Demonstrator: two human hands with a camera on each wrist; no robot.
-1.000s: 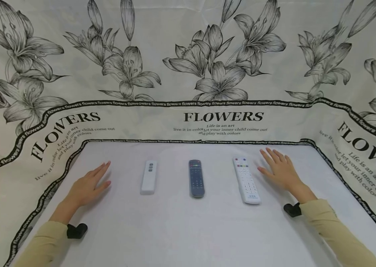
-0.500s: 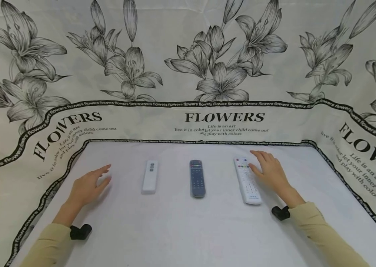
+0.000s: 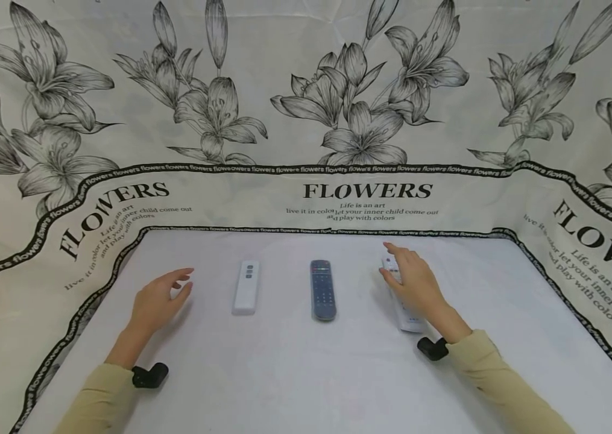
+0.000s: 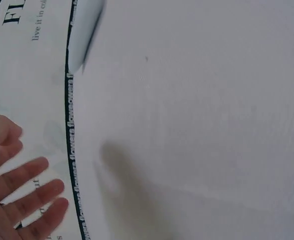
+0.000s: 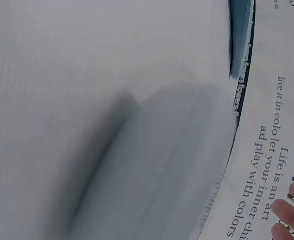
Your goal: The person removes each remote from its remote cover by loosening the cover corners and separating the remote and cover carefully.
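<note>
Three remotes lie on the white table. The small white remote (image 3: 245, 288) is at the left, the dark remote (image 3: 322, 290) in the middle, and the long white remote (image 3: 410, 319) at the right. Over that long remote hovers my right hand (image 3: 419, 286), fingers loosely spread, hiding much of it; whether it touches cannot be told. My left hand (image 3: 158, 301) is left of the small white remote, its fingers slightly bent and holding nothing. In the left wrist view the left fingers (image 4: 34, 192) are apart. The right wrist view shows the long remote (image 5: 157, 170) close up.
A cloth printed with flowers and lettering (image 3: 368, 191) rises behind the table and along both sides, with a black border (image 3: 284, 230) at the table's back edge. Black wrist cameras (image 3: 151, 375) sit on both wrists, beside beige sleeves.
My right hand has moved left, from beside the long white remote to over it. My left hand has moved a little to the right, its fingers bending slightly. The remotes stay in place.
</note>
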